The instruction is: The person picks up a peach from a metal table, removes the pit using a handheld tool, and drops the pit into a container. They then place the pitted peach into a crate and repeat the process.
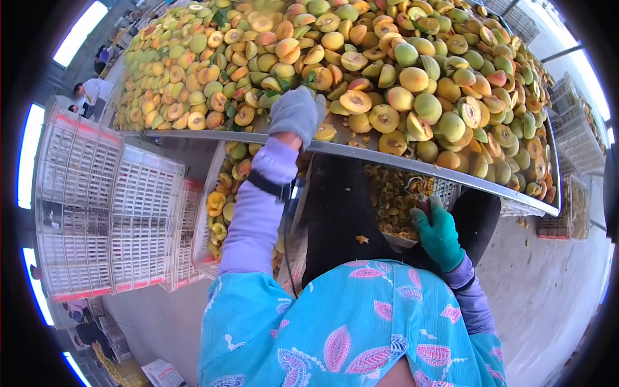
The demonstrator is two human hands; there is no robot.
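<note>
My left hand [296, 116], in a grey knitted glove, reaches over the near metal edge of the sorting table to the apricots. Its fingers point away and are mostly hidden by the back of the hand, so what they hold cannot be made out. Cut apricot halves [356, 101] and whole apricots [413, 79] are heaped around it. Below the table edge, my right hand [440, 236] wears a green glove. It is closed around the dark reddish handle of a pitting tool [420, 187], whose metal end points up over a crate of apricot scraps [390, 200].
A metal rim [412, 164] runs along the table's near side. Under it at left stands a crate of apricot pieces [219, 203], between my left arm and stacked white plastic crates [77, 206]. More crates [574, 122] stand at right. Other people [97, 90] are at far left.
</note>
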